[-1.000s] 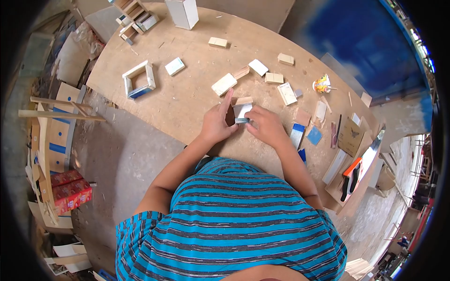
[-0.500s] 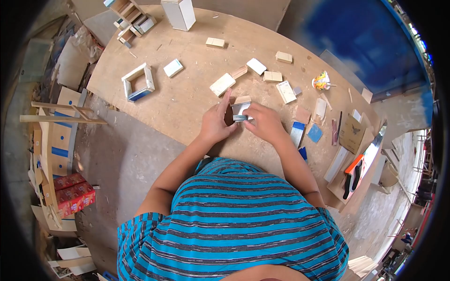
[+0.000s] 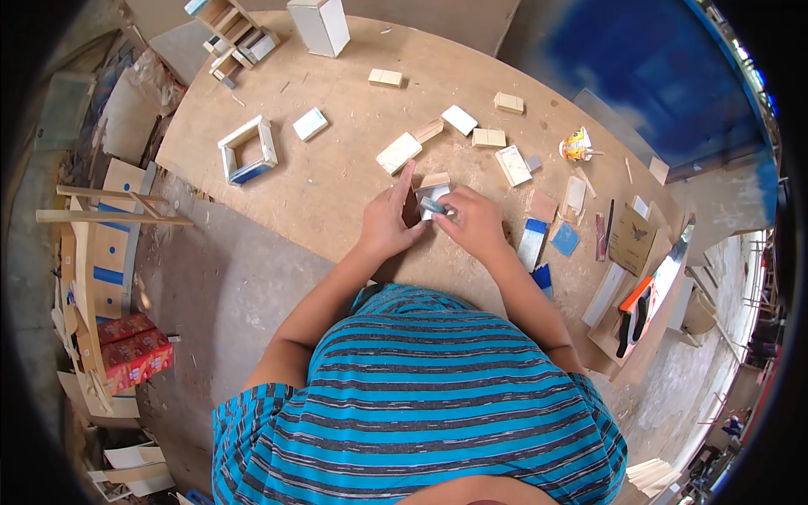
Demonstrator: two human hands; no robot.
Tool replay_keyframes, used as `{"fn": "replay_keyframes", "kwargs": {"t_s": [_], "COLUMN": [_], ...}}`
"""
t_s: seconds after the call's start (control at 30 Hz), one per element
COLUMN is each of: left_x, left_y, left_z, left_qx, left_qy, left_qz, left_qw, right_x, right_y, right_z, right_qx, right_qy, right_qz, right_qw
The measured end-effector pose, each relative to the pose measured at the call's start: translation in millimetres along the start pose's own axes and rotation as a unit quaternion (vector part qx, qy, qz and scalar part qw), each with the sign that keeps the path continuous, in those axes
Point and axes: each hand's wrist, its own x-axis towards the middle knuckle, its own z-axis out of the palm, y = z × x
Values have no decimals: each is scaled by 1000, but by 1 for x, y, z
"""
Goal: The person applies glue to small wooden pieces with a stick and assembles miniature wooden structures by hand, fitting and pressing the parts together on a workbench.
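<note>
Close to the table's near edge, my left hand (image 3: 390, 220) grips a small wooden box (image 3: 434, 180) from the left side, its index finger stretched along it and the thumb on the near side. The box has a pale wood edge and a white inner face; the left fingers hide part of it. My right hand (image 3: 474, 220) pinches a small grey-blue strip, seemingly a folded piece of sandpaper (image 3: 433, 205), between thumb and fingers. That strip lies slantwise over the white face of the box.
Several small wooden blocks (image 3: 399, 153) lie beyond my hands. A wooden frame (image 3: 248, 150) sits to the left. At right are a paper cup (image 3: 576, 145), a blue scrap (image 3: 565, 240), a cardboard piece (image 3: 632, 241) and a handsaw (image 3: 648, 296) with an orange-black handle. Wood dust covers the tabletop (image 3: 337, 189).
The strip in my right hand has turned from level to slanted and shifted slightly up and right over the box. My left hand stays nearly still.
</note>
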Motion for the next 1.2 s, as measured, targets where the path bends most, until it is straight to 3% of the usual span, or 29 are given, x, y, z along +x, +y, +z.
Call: {"fn": "replay_keyframes", "kwargs": {"t_s": [0.1,0.37,0.6,0.97,1.2], "left_x": [2,0,2,1,1], "left_y": [0,0,1,2,8], "left_z": [3,3,2,4,2], "left_qx": [2,14,23,16,18], "left_qy": [43,9,15,8,-17], "left_qz": [42,-9,18,-6,-45], "left_qw": [998,1000,999,1000,999], "right_x": [0,-1,0,-16,-31], "right_y": [-1,-6,-6,-2,12], "right_z": [11,25,27,22,1], "right_qx": [34,25,18,31,46], "right_qy": [35,55,69,123,150], "right_qz": [43,104,106,58,78], "right_qw": [998,993,992,990,985]}}
